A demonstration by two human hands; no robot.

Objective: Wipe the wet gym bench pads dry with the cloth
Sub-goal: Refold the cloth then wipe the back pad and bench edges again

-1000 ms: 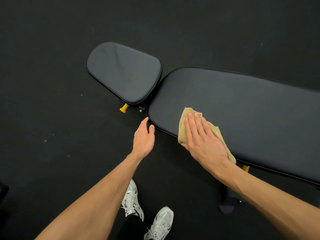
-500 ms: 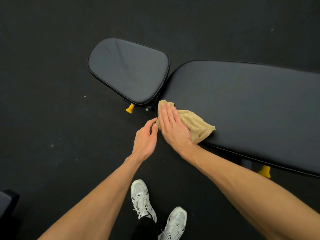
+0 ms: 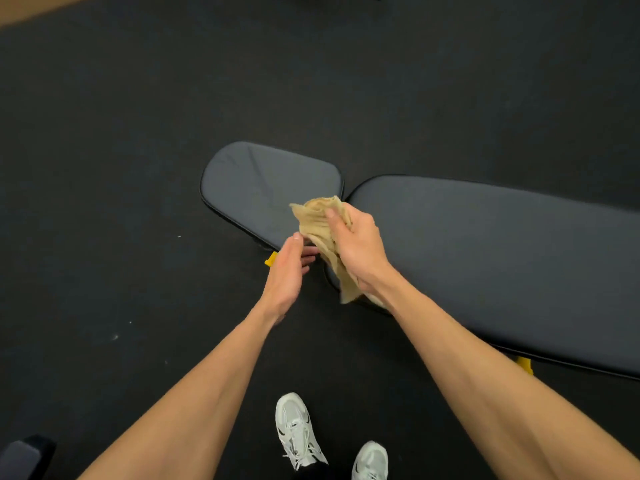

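Dark rubber floor (image 3: pixel 104 168), black bench pads (image 3: pixel 485 254), right hand (image 3: pixel 360 251) gripping tan cloth (image 3: pixel 317 220)

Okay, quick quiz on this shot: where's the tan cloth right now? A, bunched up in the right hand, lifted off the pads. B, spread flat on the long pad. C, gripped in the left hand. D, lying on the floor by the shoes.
A: the cloth is crumpled in the right hand, one end hanging, while the left hand is open beside it.

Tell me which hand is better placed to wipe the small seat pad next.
Right, probably. The right hand already grips the cloth bunched over the small seat pad; the left hand is open and holds nothing.
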